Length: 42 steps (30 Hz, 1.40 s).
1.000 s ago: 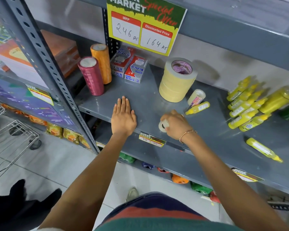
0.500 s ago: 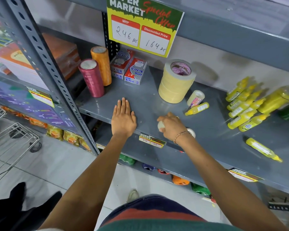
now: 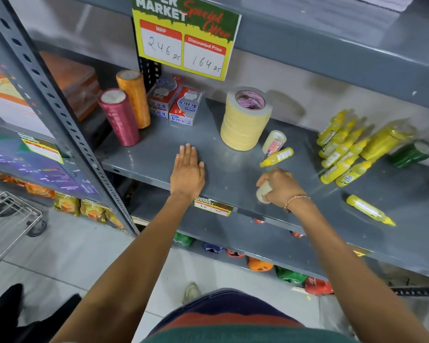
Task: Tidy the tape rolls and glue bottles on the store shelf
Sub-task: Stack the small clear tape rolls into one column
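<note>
My right hand point(image 3: 280, 185) is closed around a small clear tape roll point(image 3: 263, 193) near the front edge of the grey shelf point(image 3: 233, 174). My left hand point(image 3: 187, 173) lies flat and open on the shelf, holding nothing. Behind stands a stack of beige masking tape rolls point(image 3: 244, 121). Beside it a small clear tape stack point(image 3: 274, 142) stands tilted, and a yellow glue bottle point(image 3: 276, 157) lies on its side. A group of yellow glue bottles point(image 3: 342, 149) leans at the right. One more glue bottle point(image 3: 369, 210) lies alone at the front right.
Red point(image 3: 119, 117) and orange point(image 3: 134, 97) ribbon spools stand at the left, with red boxes point(image 3: 181, 102) behind. A price sign point(image 3: 185, 37) hangs from the shelf above. A green roll point(image 3: 410, 153) lies at far right. A steel upright point(image 3: 57, 112) and a trolley point(image 3: 10, 219) are at left.
My right hand with the small tape roll has shifted slightly right along the shelf's front. The left hand has stayed flat in the same spot.
</note>
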Available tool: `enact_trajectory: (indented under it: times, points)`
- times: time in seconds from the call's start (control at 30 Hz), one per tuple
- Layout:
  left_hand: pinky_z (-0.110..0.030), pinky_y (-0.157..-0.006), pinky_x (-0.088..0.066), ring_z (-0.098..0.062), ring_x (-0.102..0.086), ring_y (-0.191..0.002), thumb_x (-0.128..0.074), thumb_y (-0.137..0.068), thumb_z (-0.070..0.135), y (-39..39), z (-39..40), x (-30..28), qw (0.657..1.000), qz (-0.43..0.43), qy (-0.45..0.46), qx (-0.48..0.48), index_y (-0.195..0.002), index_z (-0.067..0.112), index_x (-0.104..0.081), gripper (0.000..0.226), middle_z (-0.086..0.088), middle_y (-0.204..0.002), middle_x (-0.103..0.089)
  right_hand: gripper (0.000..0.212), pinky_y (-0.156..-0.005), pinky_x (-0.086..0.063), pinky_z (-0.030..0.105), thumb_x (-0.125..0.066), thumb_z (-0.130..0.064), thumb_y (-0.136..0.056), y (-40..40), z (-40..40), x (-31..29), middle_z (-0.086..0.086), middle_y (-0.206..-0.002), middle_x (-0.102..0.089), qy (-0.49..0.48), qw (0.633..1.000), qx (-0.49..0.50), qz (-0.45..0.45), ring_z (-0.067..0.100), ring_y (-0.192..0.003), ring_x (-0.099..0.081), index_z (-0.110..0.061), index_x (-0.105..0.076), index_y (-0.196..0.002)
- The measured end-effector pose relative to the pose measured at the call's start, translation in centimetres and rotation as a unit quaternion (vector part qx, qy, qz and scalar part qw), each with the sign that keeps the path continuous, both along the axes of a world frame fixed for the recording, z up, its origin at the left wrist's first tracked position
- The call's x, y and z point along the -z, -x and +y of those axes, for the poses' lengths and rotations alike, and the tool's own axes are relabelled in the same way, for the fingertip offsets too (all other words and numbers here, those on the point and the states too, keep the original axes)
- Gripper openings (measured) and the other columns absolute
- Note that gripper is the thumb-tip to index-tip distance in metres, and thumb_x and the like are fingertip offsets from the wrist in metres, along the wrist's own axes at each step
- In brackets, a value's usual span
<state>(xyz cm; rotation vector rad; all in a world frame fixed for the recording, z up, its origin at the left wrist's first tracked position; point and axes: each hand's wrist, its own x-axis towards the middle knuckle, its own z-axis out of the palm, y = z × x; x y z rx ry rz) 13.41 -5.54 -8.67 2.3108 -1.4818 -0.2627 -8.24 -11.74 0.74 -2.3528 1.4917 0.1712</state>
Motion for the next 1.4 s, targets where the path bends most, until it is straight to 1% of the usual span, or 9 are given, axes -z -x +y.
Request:
enact_trajectory:
  times: [0.07,0.13,0.4,0.53,0.7,1.0,1.13,1.27,1.4]
  points:
    - [-0.035,-0.122,0.0,-0.026,0.002,-0.148,-0.019,-0.101,0.03,1.0,-0.4,0.2,0.999,-0.01,-0.016,0.044,-0.149,0.0,-0.008,0.058,-0.014,-0.16,-0.004,0.032,-0.092,-0.045,0.032,-0.068,-0.003,-0.075,0.1,0.4,0.6,0.014,-0.118,-0.054,0.0,1.0,-0.005,0.001,0.032,-0.111,-0.054,-0.017,-0.068,-0.104]
    - [-0.035,-0.122,0.001,-0.025,0.004,-0.148,-0.016,-0.101,0.035,1.1,-0.3,0.6,0.997,-0.033,-0.042,0.059,-0.149,0.001,-0.004,0.06,-0.013,-0.161,-0.001,0.032,-0.093,-0.045,0.033,-0.067,-0.003,-0.076,0.0,0.6,1.0,0.015,-0.117,-0.053,0.003,1.0,-0.004,-0.002,0.033,-0.111,-0.054,-0.017,-0.067,-0.105]
    - [-0.036,-0.122,0.0,-0.025,0.006,-0.148,-0.012,-0.099,0.039,0.8,-0.4,1.2,0.993,-0.066,-0.068,0.07,-0.148,0.002,0.002,0.063,-0.012,-0.161,0.004,0.032,-0.096,-0.044,0.035,-0.063,-0.005,-0.08,0.6,0.1,1.7,0.015,-0.122,-0.047,0.011,1.0,-0.01,0.011,0.035,-0.115,-0.049,-0.019,-0.064,-0.109]
    - [-0.036,-0.121,0.001,-0.025,0.006,-0.148,-0.012,-0.099,0.04,0.9,-0.4,1.3,0.993,-0.066,-0.066,0.067,-0.149,0.003,0.002,0.063,-0.012,-0.161,0.004,0.041,-0.098,-0.042,0.036,-0.072,-0.016,-0.077,0.6,-0.1,1.7,0.013,-0.124,-0.046,-0.016,0.999,-0.012,0.031,0.035,-0.116,-0.048,-0.021,-0.059,-0.115]
    - [-0.036,-0.122,0.0,-0.024,0.006,-0.148,-0.011,-0.099,0.04,0.9,-0.4,1.3,0.993,-0.067,-0.065,0.065,-0.149,0.004,0.002,0.063,-0.011,-0.161,0.003,0.039,-0.093,-0.044,0.033,-0.075,-0.02,-0.074,0.8,-0.7,1.7,0.013,-0.118,-0.054,-0.006,1.0,-0.011,0.026,0.03,-0.111,-0.052,-0.021,-0.062,-0.11]
    - [-0.036,-0.122,0.0,-0.025,0.005,-0.148,-0.013,-0.099,0.039,1.0,-0.3,1.3,0.995,-0.06,-0.055,0.063,-0.149,0.003,0.0,0.063,-0.012,-0.161,0.002,0.039,-0.091,-0.043,0.031,-0.079,-0.019,-0.069,1.1,-1.1,2.2,0.009,-0.113,-0.056,-0.002,1.0,-0.008,0.018,0.029,-0.109,-0.052,-0.021,-0.063,-0.105]
    - [-0.036,-0.121,0.001,-0.025,0.005,-0.148,-0.014,-0.099,0.04,0.9,-0.4,1.4,0.995,-0.06,-0.052,0.063,-0.149,0.004,0.0,0.063,-0.011,-0.161,0.001,0.044,-0.091,-0.043,0.032,-0.081,-0.022,-0.068,1.2,-0.9,2.5,0.01,-0.114,-0.057,-0.005,0.999,-0.019,0.028,0.028,-0.109,-0.053,-0.019,-0.062,-0.107]
    - [-0.036,-0.122,0.0,-0.025,0.004,-0.148,-0.015,-0.099,0.039,1.0,-0.5,1.5,0.996,-0.057,-0.047,0.058,-0.149,0.003,-0.002,0.063,-0.012,-0.161,0.0,0.044,-0.086,-0.044,0.028,-0.079,-0.019,-0.068,1.1,-1.2,2.5,0.01,-0.115,-0.06,-0.024,0.998,-0.028,0.05,0.029,-0.11,-0.054,-0.02,-0.062,-0.108]
    - [-0.036,-0.122,-0.001,-0.024,0.003,-0.149,-0.015,-0.099,0.039,0.9,-0.5,1.7,0.996,-0.057,-0.04,0.058,-0.149,0.003,-0.002,0.063,-0.011,-0.161,-0.001,0.043,-0.079,-0.043,0.025,-0.08,-0.019,-0.063,1.7,-3.7,0.6,0.009,-0.109,-0.057,-0.053,0.999,-0.003,0.006,0.027,-0.106,-0.053,-0.025,-0.064,-0.103]
